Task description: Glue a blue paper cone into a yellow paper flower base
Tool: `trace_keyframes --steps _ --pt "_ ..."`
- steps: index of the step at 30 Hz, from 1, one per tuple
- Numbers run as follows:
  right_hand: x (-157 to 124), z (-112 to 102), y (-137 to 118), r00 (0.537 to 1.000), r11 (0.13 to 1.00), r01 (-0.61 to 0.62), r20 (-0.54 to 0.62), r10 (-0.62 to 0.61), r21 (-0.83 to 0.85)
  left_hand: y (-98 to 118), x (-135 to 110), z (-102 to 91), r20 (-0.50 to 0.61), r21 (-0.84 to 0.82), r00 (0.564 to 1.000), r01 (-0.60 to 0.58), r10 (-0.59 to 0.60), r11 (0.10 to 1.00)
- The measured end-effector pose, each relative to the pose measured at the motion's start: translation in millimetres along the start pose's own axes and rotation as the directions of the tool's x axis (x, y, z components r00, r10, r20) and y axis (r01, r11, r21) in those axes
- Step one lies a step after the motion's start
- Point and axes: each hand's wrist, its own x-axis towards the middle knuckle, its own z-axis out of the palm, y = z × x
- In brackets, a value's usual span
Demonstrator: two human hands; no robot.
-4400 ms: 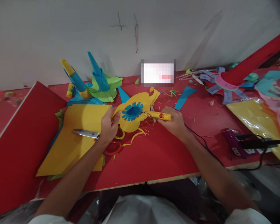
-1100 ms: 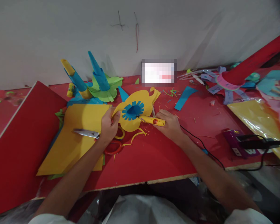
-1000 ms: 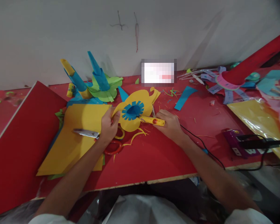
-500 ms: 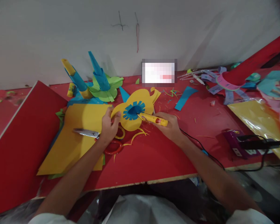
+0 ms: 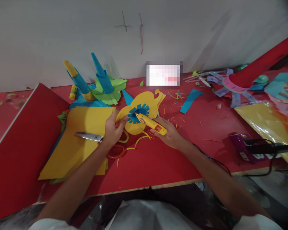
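My left hand pinches the left edge of a yellow paper flower. At the flower's middle, a blue paper ring with fringed tabs folded outward surrounds a dark opening. My right hand is closed around a yellow glue gun, its tip over the blue fringe at the opening. Whether the tip touches the paper I cannot tell. Beside my left wrist lie scissors with red and yellow handles, their blades resting on yellow paper sheets.
Rolled blue paper stems and a glue stick stand at the back left. A blue paper strip and scraps lie right of the flower. A purple power box with black cables sits right; a red board leans left.
My right hand has shifted slightly left and turned, bringing the glue gun's tip from the right side of the blue fringe toward its left side. My left hand stays on the flower.
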Motion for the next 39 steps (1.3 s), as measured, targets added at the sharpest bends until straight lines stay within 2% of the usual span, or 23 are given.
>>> trace_keyframes --steps 4,10,13,18,26,39 --pt "-2.2 1.7 3.5 0.999 1.000 -0.021 -0.036 0.020 -0.024 -3.3 -1.6 0.5 -0.002 0.015 1.000 0.016 -0.016 1.000" --pt "-0.4 1.7 4.6 0.992 0.997 -0.066 -0.109 0.062 -0.034 -6.1 -1.3 -0.2 -0.001 0.029 0.999 -0.049 0.049 0.998" --pt "-0.4 1.6 5.0 0.992 0.997 -0.068 -0.112 0.063 -0.038 -6.6 -1.4 -0.5 0.011 0.028 0.999 -0.042 0.042 0.999" --pt "-2.5 0.5 5.8 0.998 0.998 -0.019 -0.055 0.016 -0.063 -5.9 -1.9 -1.0 0.025 0.016 0.999 -0.024 0.023 1.000" --pt "-0.2 -0.8 1.4 0.990 0.978 0.136 0.060 -0.128 -0.158 -2.3 -1.0 -0.5 0.024 0.004 0.994 -0.108 0.108 0.994" --pt "2.3 -1.2 -4.0 0.988 0.953 0.152 0.075 -0.137 -0.261 -1.8 -1.7 -0.9 0.046 0.036 0.995 -0.086 0.085 0.996"
